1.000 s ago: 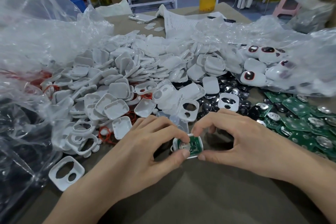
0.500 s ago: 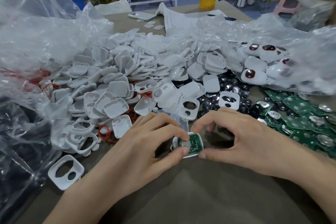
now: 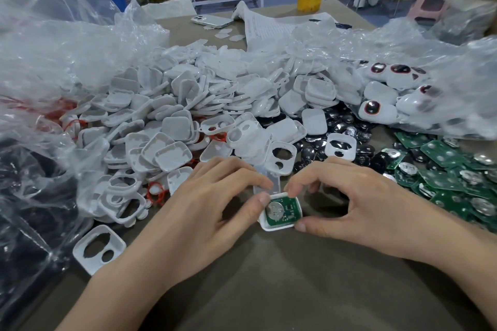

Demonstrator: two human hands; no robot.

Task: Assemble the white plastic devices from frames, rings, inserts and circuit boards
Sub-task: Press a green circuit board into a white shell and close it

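My left hand (image 3: 204, 212) and right hand (image 3: 357, 209) both pinch the white frame (image 3: 271, 228), which rests on the table (image 3: 269, 290) between the parts piles and the near edge. I think the opposing grips steady it while the green circuit board (image 3: 287, 211) seats flat. My left thumb has slid from the board's near side to its far-left corner; the frame stays put.

View: one head-worn wide-angle camera.
Facing: forward and down across the table (image 3: 269, 290).
Nearness: close over the left hand (image 3: 204, 212) and right hand (image 3: 357, 204), at lower centre.
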